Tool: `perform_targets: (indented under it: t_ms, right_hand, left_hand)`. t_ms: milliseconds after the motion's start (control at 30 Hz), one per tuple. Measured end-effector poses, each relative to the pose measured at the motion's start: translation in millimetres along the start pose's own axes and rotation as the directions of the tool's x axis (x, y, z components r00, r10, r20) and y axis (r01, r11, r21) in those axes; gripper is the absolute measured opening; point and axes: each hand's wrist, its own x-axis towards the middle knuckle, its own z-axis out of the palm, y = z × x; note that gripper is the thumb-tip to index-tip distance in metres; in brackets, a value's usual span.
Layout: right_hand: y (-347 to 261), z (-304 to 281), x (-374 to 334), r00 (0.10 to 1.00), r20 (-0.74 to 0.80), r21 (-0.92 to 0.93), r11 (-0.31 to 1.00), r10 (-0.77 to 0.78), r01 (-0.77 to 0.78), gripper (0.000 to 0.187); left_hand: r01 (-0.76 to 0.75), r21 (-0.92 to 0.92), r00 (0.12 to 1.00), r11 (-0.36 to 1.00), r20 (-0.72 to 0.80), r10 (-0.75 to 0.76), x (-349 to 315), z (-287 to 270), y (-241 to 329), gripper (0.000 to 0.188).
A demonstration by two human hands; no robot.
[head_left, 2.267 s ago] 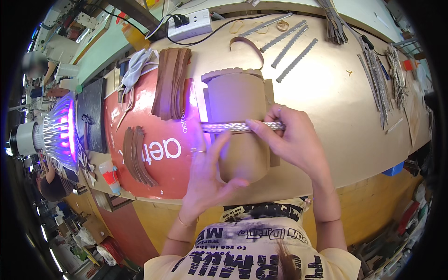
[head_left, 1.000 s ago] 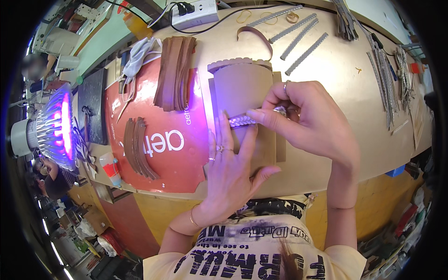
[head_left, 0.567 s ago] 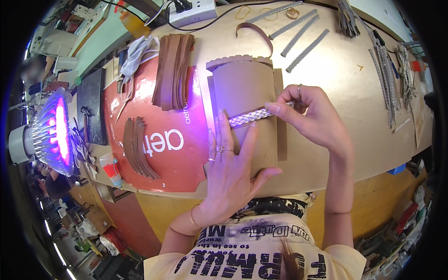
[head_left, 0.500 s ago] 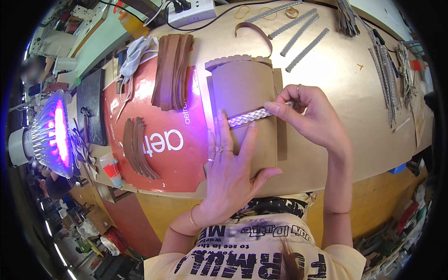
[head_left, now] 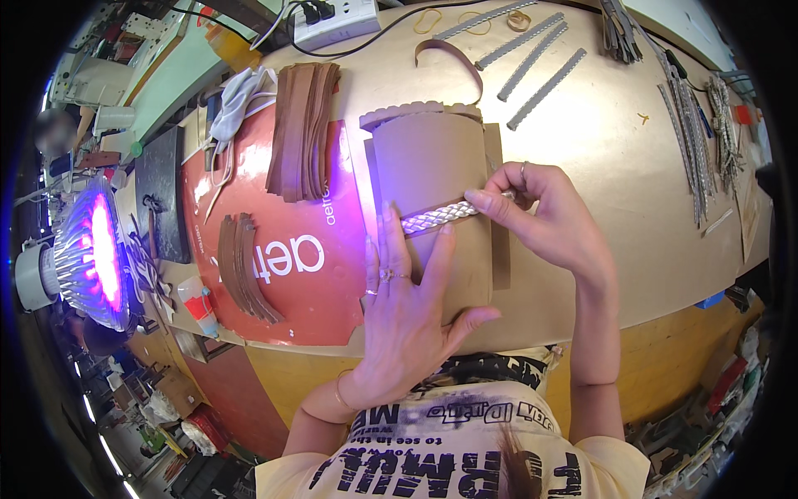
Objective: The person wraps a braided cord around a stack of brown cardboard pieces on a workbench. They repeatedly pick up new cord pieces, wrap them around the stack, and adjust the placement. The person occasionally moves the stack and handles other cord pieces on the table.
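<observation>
Lying across wooden bench [head_left: 632,274], tan leather panel [head_left: 432,166] holds braided silver strip [head_left: 439,216] laid crosswise. Left hand [head_left: 407,308] now flat, fingers spread, pinning panel and strip's near end. Right hand [head_left: 540,216], shifted outward since a second ago, pinches strip's far end, pulling it straighter: alignment nearly set.

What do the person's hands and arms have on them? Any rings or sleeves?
The left hand wears rings on two fingers and a thin bangle at the wrist. The right hand has one ring. Both forearms are bare, without sleeves.
</observation>
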Motion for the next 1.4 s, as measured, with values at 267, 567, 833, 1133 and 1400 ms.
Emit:
perform_targets:
  t_ms: [267,567,833,1133,1400]
  right_hand:
    - [0,0,-2,0.999,0.007,-0.024,0.999,0.031,-0.031,0.027]
    - [10,7,2,0.999,0.001,0.042,0.998,0.054,-0.054,0.026]
    - [29,12,6,0.985,0.026,0.317,0.933,0.168,-0.167,0.026]
    - [43,13,0,0.999,-0.018,0.544,0.839,0.029,-0.014,0.025]
    - [45,26,4,0.988,-0.153,0.445,0.891,-0.018,0.086,0.024]
  left_hand:
    - [-0.007,0.017,1.0,1.0,-0.002,0.007,1,-1,1,0.094]
    - [-0.005,0.034,1.0,0.999,0.009,0.005,0,-1,0,0.1]
    - [0.006,0.038,1.0,0.999,0.016,-0.007,4,-4,2,0.112]
    - [0.015,0.057,0.999,0.998,0.041,-0.017,5,-5,4,0.115]
    - [0.003,0.109,0.997,0.994,0.07,-0.01,6,-7,5,0.115]
